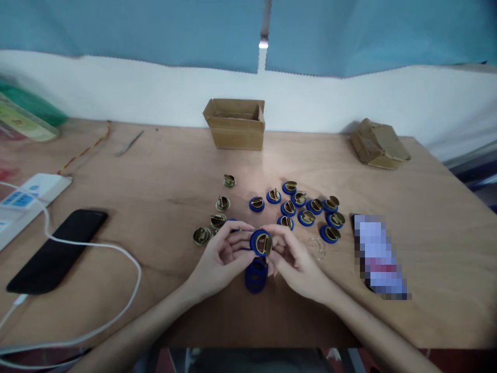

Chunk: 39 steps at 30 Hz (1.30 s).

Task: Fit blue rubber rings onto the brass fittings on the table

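My left hand (pixel 221 256) and my right hand (pixel 292 259) meet at the table's near middle, both pinching one round brass piece with a blue ring around it (pixel 261 243). Just below it, between my hands, lies a small stack of blue rings (pixel 256 275). Several brass pieces fitted with blue rings (pixel 306 207) lie in a cluster beyond my right hand. Several bare brass pieces (pixel 218 212) lie beyond my left hand. A thin clear ring (pixel 317 247) rests by my right hand.
An open cardboard box (pixel 235 123) stands at the back middle, a crumpled box (pixel 378 143) at the back right. A black phone (pixel 58 249) with a white cable (pixel 128 290) and a power strip (pixel 27 199) lie left. A blurred-out object (pixel 378 257) lies right.
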Tool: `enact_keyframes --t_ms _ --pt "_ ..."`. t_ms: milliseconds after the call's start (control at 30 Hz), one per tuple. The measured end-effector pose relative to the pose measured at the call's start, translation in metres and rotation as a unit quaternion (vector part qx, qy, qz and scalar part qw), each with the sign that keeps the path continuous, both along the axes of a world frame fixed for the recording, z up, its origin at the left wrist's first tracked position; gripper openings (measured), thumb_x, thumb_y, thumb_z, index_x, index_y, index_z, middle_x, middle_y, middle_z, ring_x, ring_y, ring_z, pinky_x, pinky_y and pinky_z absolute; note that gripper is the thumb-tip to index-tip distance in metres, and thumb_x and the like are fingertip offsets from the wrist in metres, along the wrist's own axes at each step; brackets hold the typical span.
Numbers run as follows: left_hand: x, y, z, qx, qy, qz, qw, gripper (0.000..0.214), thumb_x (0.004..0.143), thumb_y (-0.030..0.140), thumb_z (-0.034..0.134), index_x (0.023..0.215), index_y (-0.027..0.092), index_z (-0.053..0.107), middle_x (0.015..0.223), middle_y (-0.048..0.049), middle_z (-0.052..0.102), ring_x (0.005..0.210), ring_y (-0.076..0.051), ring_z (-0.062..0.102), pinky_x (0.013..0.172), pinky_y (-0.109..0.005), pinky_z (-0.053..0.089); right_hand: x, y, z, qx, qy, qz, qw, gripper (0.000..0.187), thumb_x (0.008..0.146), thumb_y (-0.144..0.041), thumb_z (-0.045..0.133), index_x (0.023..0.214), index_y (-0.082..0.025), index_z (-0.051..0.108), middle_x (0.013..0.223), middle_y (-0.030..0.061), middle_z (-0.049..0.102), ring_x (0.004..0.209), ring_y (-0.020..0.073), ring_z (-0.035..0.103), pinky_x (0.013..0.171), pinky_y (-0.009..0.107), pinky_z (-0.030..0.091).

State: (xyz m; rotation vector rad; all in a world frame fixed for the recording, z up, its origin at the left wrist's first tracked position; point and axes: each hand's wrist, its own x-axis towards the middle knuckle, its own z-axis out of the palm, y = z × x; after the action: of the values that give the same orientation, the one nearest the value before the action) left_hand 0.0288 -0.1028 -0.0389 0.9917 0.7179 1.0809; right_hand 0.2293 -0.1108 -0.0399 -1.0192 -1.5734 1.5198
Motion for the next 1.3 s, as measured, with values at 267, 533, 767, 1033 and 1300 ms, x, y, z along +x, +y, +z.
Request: enact_keyframes --t_ms 267,533,767,1033,1300 --pt "-0.001 -0.001 -0.005 -0.005 0.024 -0.008 1.0 0.042 0.082 0.012 0.078 0.118 0.019 0.059 0.097 -0.0057 0.08 0.091 -0.016 0.078 0.083 -0.021 0.062 0.001 0.001 -0.003 0.076 -0.042 -0.005 0.996 0.04 0.099 -0.018 0.048 0.138 -0.026 0.048 0.087 0.0013 0.061 0.068 0.0136 0.06 0.056 0.023 0.055" --pt "-0.001 -0.005 -0.001 0.097 0.164 0.038 0.981 0.026 0.09 0.014 0.068 0.115 0.021 0.074 0.11 -0.0071 0.08 0.1 -0.019 0.078 0.092 -0.028 0.062 0.005 0.008 0.006 0.234 -0.128 -0.066 0.961 0.023 0.101 -0.021 0.051 0.121 -0.02 0.063 0.083 0.0023 0.07 0.064 0.0122 0.064 0.054 0.021 0.054" --pt "-0.003 -0.006 -0.011 0.148 0.25 0.087 0.953 0.028 0.094 0.016 0.061 0.118 0.023 0.074 0.113 -0.006 0.079 0.098 -0.019 0.077 0.086 -0.026 0.063 0.006 0.004 0.006 0.355 -0.175 -0.086 0.914 0.026 0.1 -0.017 0.056 0.124 -0.021 0.064 0.105 0.0068 0.077 0.084 0.0178 0.076 0.074 0.03 0.065" --pt "-0.005 -0.007 -0.004 0.151 0.172 0.024 0.973 0.043 0.092 0.014 0.062 0.135 0.021 0.061 0.127 -0.0107 0.073 0.113 -0.021 0.072 0.098 -0.029 0.059 0.008 0.006 0.009 0.413 -0.212 -0.057 0.884 0.028 0.1 -0.013 0.056 0.127 -0.021 0.062 0.114 0.0092 0.075 0.102 0.0199 0.074 0.087 0.033 0.063" --pt "0.0 -0.011 -0.013 0.15 0.196 0.051 0.968 0.051 0.083 0.014 0.075 0.132 0.021 0.061 0.126 -0.0105 0.074 0.112 -0.021 0.074 0.101 -0.028 0.058 0.025 0.013 0.025 0.341 -0.253 -0.074 0.902 0.024 0.097 -0.023 0.057 0.12 -0.021 0.057 0.067 -0.0049 0.059 0.05 0.011 0.054 0.051 0.024 0.047"
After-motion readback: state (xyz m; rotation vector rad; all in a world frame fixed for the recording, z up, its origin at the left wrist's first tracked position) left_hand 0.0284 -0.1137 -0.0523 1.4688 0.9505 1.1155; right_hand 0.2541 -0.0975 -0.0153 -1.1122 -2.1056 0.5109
